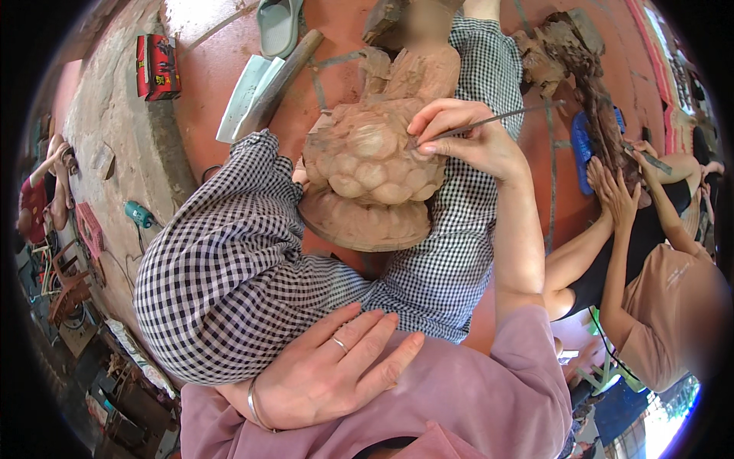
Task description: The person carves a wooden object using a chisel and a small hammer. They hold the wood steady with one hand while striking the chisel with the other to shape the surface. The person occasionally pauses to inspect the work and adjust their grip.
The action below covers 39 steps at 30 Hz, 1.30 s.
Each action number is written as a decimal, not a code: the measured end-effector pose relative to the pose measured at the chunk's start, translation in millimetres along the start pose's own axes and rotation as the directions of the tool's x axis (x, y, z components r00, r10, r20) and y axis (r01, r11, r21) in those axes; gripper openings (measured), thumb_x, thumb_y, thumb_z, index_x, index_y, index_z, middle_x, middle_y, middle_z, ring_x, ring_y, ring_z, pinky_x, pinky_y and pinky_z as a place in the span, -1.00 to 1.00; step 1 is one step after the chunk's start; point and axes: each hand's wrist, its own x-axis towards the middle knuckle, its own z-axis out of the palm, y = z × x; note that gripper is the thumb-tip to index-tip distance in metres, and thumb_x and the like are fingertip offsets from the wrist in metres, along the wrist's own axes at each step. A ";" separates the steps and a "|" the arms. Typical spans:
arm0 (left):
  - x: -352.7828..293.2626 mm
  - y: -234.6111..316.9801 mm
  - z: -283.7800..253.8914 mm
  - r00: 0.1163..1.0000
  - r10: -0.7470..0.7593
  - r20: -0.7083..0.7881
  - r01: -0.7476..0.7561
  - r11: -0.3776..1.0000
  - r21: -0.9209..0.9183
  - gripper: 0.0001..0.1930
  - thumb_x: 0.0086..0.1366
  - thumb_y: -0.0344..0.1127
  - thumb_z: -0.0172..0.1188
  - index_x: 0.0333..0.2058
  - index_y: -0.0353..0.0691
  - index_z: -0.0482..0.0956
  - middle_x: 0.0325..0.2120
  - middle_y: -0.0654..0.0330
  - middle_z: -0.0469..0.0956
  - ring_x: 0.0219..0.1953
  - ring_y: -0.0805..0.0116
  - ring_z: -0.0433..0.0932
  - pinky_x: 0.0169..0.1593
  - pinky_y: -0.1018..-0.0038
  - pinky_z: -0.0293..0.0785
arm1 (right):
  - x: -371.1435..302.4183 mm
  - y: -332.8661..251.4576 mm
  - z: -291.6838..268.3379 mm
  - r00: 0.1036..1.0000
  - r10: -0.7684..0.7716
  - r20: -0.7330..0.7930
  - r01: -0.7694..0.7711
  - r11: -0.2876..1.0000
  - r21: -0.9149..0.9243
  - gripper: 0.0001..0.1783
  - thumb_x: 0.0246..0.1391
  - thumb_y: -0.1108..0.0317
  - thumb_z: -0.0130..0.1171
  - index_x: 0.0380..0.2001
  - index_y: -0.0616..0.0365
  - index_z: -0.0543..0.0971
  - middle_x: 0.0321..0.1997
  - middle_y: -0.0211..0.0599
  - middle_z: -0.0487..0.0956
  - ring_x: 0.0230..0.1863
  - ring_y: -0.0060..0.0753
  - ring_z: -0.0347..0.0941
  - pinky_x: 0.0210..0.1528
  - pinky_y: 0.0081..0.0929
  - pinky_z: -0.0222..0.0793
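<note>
A brown carved wooden statue (372, 164) with rows of rounded petals on its base lies between my checkered trouser legs (222, 283), its figure pointing away from me. My right hand (478, 145) pinches a slim dark rod-shaped tool (511, 115) that looks like a thin file. The tool's near end meets the right side of the petals, and its long end sticks out to the right. Against my pink shirt and lap rests my left hand (332, 375), fingers spread, holding nothing. A ring and a bangle are on it.
At right a co-worker's hands (619, 187) work on another dark carved wood piece (592, 84) with a flat tool. A grey sandal (277, 29), a piece of wood (283, 84) and a red box (158, 67) are at upper left. A green power tool (138, 213) lies left.
</note>
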 end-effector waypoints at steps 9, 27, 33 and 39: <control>-0.4 -0.9 -2.2 1.000 0.015 0.012 -0.015 1.000 0.010 -0.54 0.36 -0.03 0.18 0.14 -0.13 0.57 -0.06 0.01 0.62 -0.05 0.15 0.64 0.10 0.17 0.60 | -2.2 9.2 1.1 0.999 -0.032 -0.036 0.034 0.999 0.032 -0.85 -0.05 0.38 0.49 -0.40 0.16 0.73 -0.25 -0.39 0.70 -0.19 -0.45 0.59 -0.15 -0.48 0.50; -3.3 -3.6 -3.1 0.999 0.046 -0.021 -0.046 0.999 0.007 -0.51 0.29 -0.04 0.25 0.11 -0.17 0.60 -0.06 0.02 0.61 -0.04 0.15 0.63 0.09 0.19 0.60 | -0.9 -0.7 6.9 0.998 0.040 -0.056 -0.037 0.997 0.065 -0.88 -0.06 0.45 0.48 -0.39 0.21 0.75 -0.18 -0.29 0.70 -0.20 -0.49 0.59 -0.16 -0.53 0.52; -3.7 -3.7 -4.7 0.999 0.049 -0.008 -0.049 0.999 0.011 -0.48 0.24 -0.04 0.28 0.12 -0.18 0.60 -0.05 0.02 0.60 -0.03 0.14 0.62 0.10 0.18 0.59 | -3.7 -2.2 5.1 0.998 0.032 -0.047 -0.032 0.999 0.002 -0.89 -0.07 0.45 0.49 -0.41 0.20 0.76 -0.18 -0.29 0.71 -0.14 -0.41 0.60 -0.09 -0.46 0.53; -1.7 0.1 -4.0 0.999 0.041 0.004 -0.041 0.999 0.001 -0.43 0.19 -0.03 0.31 0.13 -0.21 0.58 -0.04 0.00 0.59 -0.02 0.10 0.62 0.11 0.17 0.57 | -3.5 1.6 6.6 0.996 0.037 -0.079 -0.029 0.995 0.098 -0.89 -0.08 0.42 0.50 -0.42 0.16 0.76 -0.21 -0.32 0.72 -0.17 -0.41 0.60 -0.08 -0.43 0.50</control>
